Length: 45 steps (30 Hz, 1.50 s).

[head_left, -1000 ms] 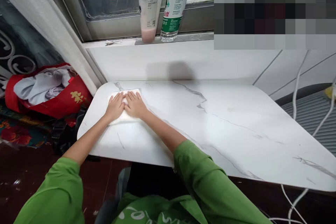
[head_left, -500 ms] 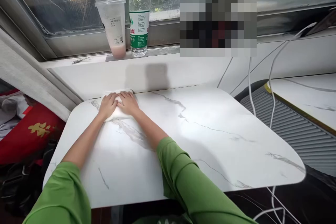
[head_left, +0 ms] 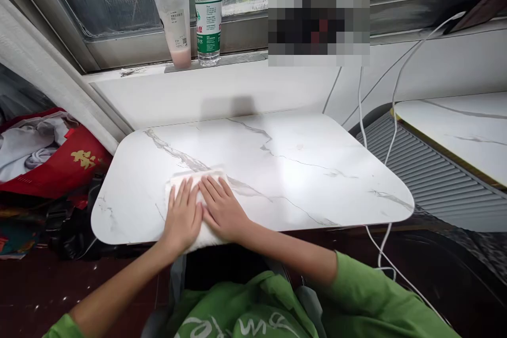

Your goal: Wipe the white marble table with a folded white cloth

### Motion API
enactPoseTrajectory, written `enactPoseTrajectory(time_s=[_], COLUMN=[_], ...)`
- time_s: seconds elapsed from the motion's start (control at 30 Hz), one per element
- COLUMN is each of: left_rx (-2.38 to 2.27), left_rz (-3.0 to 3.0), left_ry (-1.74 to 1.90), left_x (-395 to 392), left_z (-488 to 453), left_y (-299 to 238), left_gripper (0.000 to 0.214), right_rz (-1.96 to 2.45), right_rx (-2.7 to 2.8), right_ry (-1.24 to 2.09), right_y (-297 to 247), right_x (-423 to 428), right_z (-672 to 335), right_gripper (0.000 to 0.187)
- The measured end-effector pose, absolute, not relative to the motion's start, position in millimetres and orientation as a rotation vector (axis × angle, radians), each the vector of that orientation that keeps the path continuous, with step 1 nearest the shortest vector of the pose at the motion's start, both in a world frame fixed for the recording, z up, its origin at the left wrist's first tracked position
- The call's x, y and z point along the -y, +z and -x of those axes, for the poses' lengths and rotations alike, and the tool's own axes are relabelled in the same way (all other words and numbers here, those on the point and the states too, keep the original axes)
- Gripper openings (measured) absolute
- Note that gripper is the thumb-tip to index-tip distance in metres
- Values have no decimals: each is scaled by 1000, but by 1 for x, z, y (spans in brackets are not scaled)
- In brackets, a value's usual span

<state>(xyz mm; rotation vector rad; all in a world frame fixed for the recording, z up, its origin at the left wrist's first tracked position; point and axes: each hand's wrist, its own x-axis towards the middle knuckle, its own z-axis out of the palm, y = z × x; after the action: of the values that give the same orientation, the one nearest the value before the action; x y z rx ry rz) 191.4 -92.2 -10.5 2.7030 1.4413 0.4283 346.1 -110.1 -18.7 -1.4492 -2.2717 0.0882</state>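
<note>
Red bag (head_left: 51,171): one, left edge of the frame, smooth-sided, a gold character on its side; crumpled grey-white clothes (head_left: 24,148) fill its open top.
Black straps (head_left: 63,222): bunched below the bag, lower left; their number cannot be told.
Pale strip (head_left: 47,58): one, running diagonally through the upper left, fabric-like in texture.
Cup (head_left: 177,24): one, upper left of centre, clear plastic, tapering, with domed lid, paper label and some pink liquid at the bottom; it stands on the window ledge (head_left: 154,70).
Left hand (head_left: 182,216): lower left of centre, laid flat, fingers straight and extended on the cloth.
White cloth (head_left: 206,237): one, soft, roughly rectangular, under both hands, lying on the tabletop and reaching past its near edge.
Bottle (head_left: 208,26): one, just right of the cup, clear plastic, rounded shoulders, green-and-white label.
Right hand (head_left: 222,211): just beside the left, also flat and uncurled on the cloth.
Tabletop (head_left: 304,179): one across the centre, smooth white with grey marble-like veins, corners rounded.
White cables (head_left: 396,103): two, slender, curving down right of centre.
Ribbed panel (head_left: 428,169): one, grey, parallel ridges, right side.
Second slab (head_left: 471,124): one, right edge, white and grey-veined likewise.
</note>
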Motion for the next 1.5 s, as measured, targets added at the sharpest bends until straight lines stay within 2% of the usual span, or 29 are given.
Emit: enactPoseTrajectory(time_s=[0.1,0.2,0.37,0.63,0.83,1.0,1.17,1.37,1.5], left_rx=[-1384,-1338,-1386,-1519,-1560,-1531,-1543,-1451,-1204], left_rz=[-2697,-2665,-2598,-2553,-2586,-2585,-2570,-2608,-2708], left_ry=[365,288,249,404,509,492,453,390,388], left_x=[116,103,30,-111,-143,-136,-92,12,81], left_z=[-201,-211,-238,-322,-348,-345,-341,-320,-315], left_y=[-7,-2,-1,-9,-11,-13,-12,-13,-13], left_gripper=[51,51,51,48,42,45,48,51,56], right_rz=[1476,1578,1881,1811,1714,1773,1795,1788,1836], right_rx=[2305,2307,2182,2073,2046,2023,2072,2184,2190], right_ry=[93,135,303,189,104,98,136,86,-28], right_y=[-17,-17,-15,-20,-27,-25,-19,-20,-25], right_x=[137,127,50,-101,-139,-125,-82,31,120], right_z=[-357,-362,-371,-440,-467,-464,-461,-452,-450], right_gripper=[56,58,56,54,51,52,54,55,57])
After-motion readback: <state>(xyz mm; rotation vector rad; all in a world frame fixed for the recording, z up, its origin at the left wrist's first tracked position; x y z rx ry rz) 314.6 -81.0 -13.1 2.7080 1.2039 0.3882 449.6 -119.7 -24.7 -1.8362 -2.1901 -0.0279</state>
